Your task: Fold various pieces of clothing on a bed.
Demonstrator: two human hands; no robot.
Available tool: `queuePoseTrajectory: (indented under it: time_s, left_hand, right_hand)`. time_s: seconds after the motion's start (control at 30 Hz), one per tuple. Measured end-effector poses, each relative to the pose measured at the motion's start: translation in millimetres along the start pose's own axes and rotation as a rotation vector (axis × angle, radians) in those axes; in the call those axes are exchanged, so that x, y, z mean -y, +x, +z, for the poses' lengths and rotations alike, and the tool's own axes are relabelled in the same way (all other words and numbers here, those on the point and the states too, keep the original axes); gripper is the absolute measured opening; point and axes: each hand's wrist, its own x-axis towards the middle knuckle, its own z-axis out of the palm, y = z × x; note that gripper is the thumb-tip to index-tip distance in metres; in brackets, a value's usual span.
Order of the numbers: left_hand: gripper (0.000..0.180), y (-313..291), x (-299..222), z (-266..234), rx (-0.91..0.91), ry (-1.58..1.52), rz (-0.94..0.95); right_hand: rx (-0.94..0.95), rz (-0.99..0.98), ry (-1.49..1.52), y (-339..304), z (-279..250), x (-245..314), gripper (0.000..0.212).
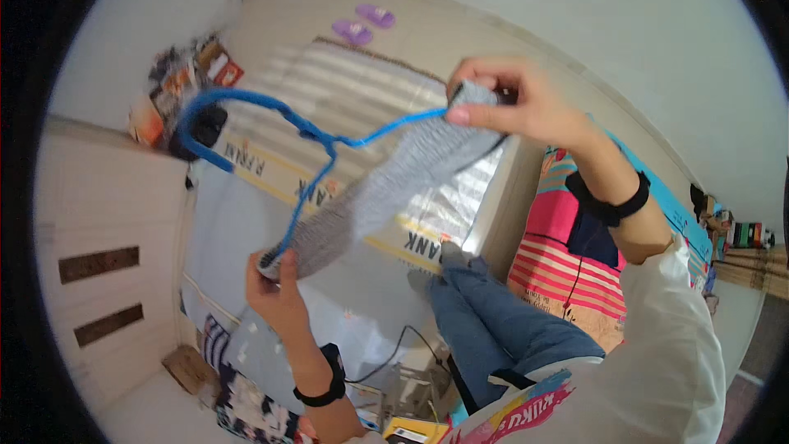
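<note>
The gray cloth is mid-frame, by the blue hanger. The left hand pinches its lower-left end; the right hand pinches its upper-right end. Fitting it on seems underway; next needs gentle, even pulling.

Bold dark capital letters run along yellow banding on the pale floor mat, partly hidden from view. Large white lettering stands out against a bright pink splash on the front of the wearer's white shirt, while small dark lettering marks the tan section of the pink-striped bedding. At the lower edge, a yellow package carries a pale label, its print too small to read.
</note>
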Motion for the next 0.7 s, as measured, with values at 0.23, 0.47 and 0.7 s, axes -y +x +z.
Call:
queuePoseTrajectory:
  time_s: [0.23, 0.47, 0.7]
  left_hand:
    - [0.021, -91, 105, 11, -0.218, -0.014, -0.083]
    - [0.03, -193, 35, -10, -0.344, -0.099, 0.188]
    - [0.04, -399, -134, -16, -0.322, 0.009, 0.331]
  right_hand:
    - [0.421, 0.144, 0.053, 2, 77, -79, 0.046]
    - [0.144, -0.398, 0.224, -124, 56, -18, 0.037]
    - [-0.22, -0.573, -0.27, -335, -68, 52, 0.052]
